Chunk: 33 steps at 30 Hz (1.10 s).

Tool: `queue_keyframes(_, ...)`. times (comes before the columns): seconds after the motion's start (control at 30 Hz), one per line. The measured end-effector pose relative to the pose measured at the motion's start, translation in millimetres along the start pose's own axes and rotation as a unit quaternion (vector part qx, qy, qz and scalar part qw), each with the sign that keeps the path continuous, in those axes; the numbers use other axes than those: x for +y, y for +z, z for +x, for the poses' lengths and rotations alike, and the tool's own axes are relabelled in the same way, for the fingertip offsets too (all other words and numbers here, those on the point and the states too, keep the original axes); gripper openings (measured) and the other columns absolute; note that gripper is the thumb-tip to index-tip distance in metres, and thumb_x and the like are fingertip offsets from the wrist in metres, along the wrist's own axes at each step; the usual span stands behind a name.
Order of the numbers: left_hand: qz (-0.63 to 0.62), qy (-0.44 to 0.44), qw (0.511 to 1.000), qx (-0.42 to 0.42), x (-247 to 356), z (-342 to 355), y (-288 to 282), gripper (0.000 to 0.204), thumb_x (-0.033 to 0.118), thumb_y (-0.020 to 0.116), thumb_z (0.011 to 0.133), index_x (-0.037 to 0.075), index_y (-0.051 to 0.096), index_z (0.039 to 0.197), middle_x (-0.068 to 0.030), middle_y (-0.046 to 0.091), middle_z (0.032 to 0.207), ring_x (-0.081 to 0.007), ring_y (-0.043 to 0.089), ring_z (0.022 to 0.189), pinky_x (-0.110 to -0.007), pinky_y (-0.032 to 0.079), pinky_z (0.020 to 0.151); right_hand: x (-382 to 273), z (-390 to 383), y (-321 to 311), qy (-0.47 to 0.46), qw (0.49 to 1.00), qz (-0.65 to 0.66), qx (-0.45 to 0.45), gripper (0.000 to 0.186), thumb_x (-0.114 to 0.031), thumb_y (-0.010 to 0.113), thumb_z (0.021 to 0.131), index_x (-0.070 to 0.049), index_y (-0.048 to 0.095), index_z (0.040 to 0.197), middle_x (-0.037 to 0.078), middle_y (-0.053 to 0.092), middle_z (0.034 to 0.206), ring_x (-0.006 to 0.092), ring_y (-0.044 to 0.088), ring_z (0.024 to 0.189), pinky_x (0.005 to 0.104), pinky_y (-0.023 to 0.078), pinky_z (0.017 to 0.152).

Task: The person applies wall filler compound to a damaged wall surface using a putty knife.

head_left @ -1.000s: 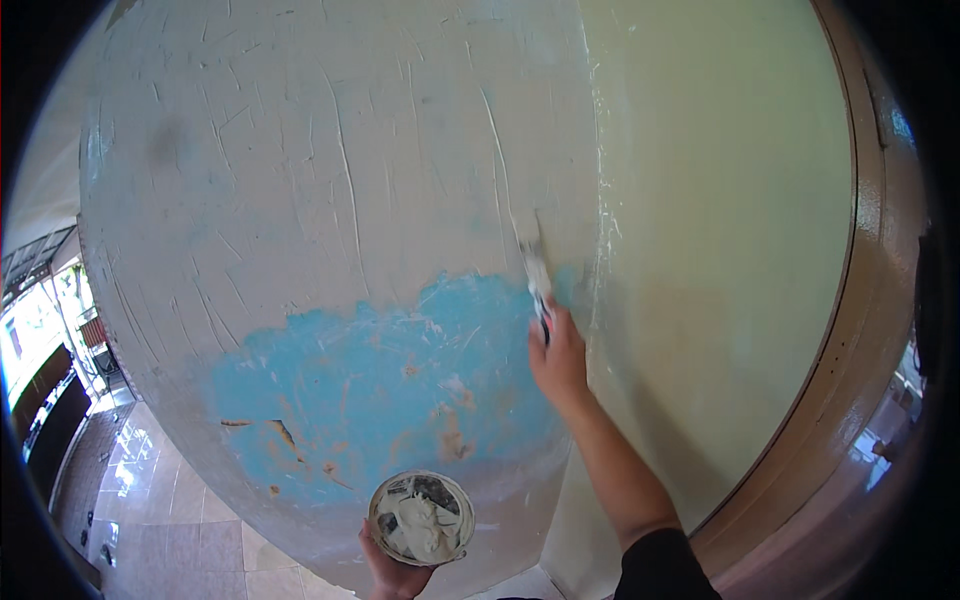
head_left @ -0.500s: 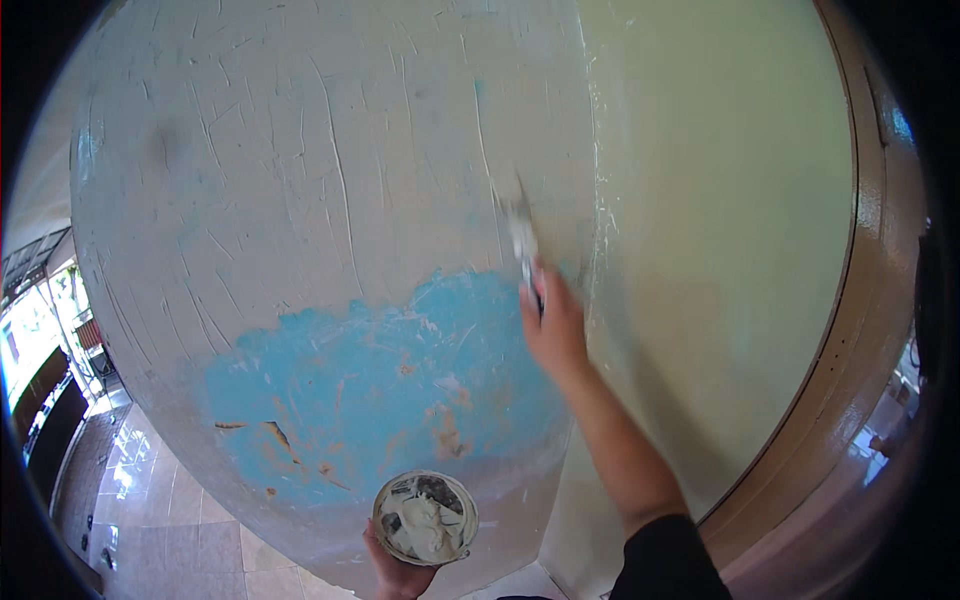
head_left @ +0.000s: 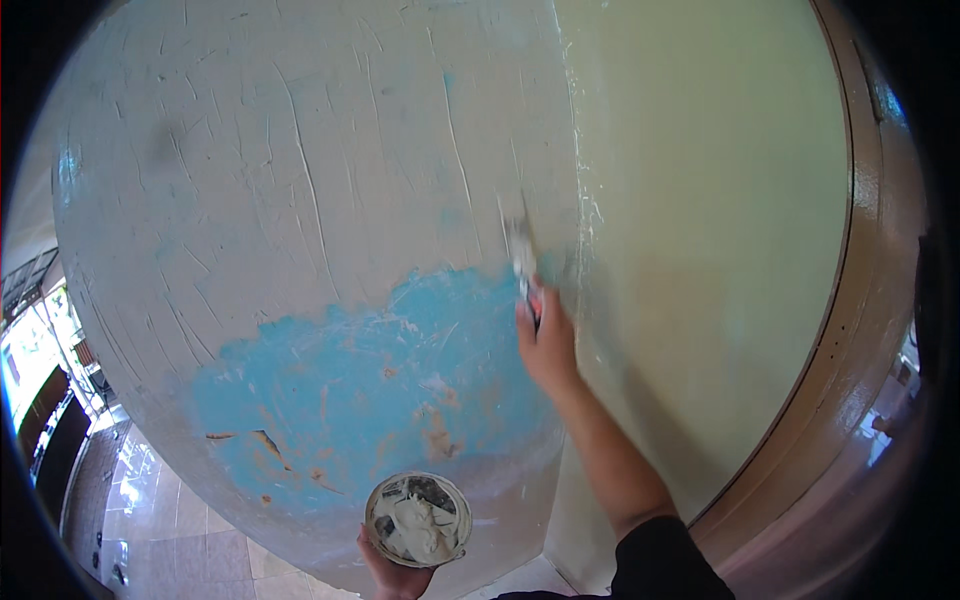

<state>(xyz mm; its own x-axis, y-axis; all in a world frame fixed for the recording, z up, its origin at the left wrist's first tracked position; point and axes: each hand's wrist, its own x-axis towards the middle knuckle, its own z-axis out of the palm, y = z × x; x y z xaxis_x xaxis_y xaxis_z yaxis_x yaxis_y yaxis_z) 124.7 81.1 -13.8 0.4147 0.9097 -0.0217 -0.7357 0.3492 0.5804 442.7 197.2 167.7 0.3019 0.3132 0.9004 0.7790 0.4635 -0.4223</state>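
Note:
My right hand [head_left: 548, 340] is closed round the handle of a putty knife [head_left: 521, 243]. The knife's blade carries pale filler and lies against the wall [head_left: 400, 180], just above the upper edge of a bare blue patch [head_left: 380, 370]. Low in the view, my left hand [head_left: 392, 572] grips a round tub [head_left: 418, 520] from below and the side. Whitish putty [head_left: 420, 525] is heaped in the tub, with dark inner surface showing round it. Grey-white filler with raised vertical ridges covers the wall above the blue patch.
A pale green wall [head_left: 700, 180] meets the coated wall at a corner just right of the knife. Beyond it runs a brown frame [head_left: 850, 300]. Cracks and brown spots mark the blue patch. Floor tiles [head_left: 180, 530] and a bright opening show at the left.
The putty knife and my right hand have moved slightly down along the wall. The whole wall has shifted a little leftward in view. My left hand still holds the tub.

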Motion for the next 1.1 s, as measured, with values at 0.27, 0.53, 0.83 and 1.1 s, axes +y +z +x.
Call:
queue_keyframes(0.27,0.022,0.015,1.0,0.001,2,-5,-7,0.089,0.079,0.039,0.084,0.023,0.037,0.152,-0.0084,0.043,0.151,-0.0394,0.044,0.134,-0.07,0.042,0.094,56,-61,-7,-0.003,0.998,0.035,0.052,0.042,-0.018,0.062,0.096,0.0,0.05,0.132,0.025,0.065,0.112,0.0382,0.068,0.098,0.0437,0.054,0.084)
queue_keyframes(0.53,0.051,0.006,0.999,0.003,-10,4,0,0.089,0.079,0.041,0.083,0.023,0.038,0.152,-0.008,0.044,0.15,-0.0388,0.044,0.135,-0.071,0.041,0.094,30,5,-24,0.021,0.999,0.012,0.029,0.039,-0.02,0.06,0.098,-0.003,0.052,0.132,0.023,0.065,0.113,0.0393,0.065,0.103,0.0432,0.051,0.09)
queue_keyframes(0.83,0.033,-0.007,0.999,0.027,-16,5,-6,0.09,0.08,0.042,0.081,0.024,0.038,0.152,-0.0079,0.044,0.15,-0.0395,0.045,0.133,-0.072,0.042,0.092,84,-98,-35,0.062,0.989,0.108,0.079,0.038,-0.027,0.042,0.105,0.003,0.046,0.128,0.017,0.053,0.111,0.0245,0.054,0.103,0.0375,0.042,0.094)
queue_keyframes(1.1,0.058,0.009,0.998,0.011,-27,10,9,0.09,0.08,0.042,0.082,0.024,0.039,0.152,-0.008,0.045,0.15,-0.0401,0.045,0.133,-0.071,0.042,0.092,62,-73,-50,0.138,0.975,0.16,0.077,0.039,-0.004,0.056,0.093,0.002,0.044,0.13,0.013,0.054,0.109,0.0233,0.056,0.102,0.0387,0.046,0.093)
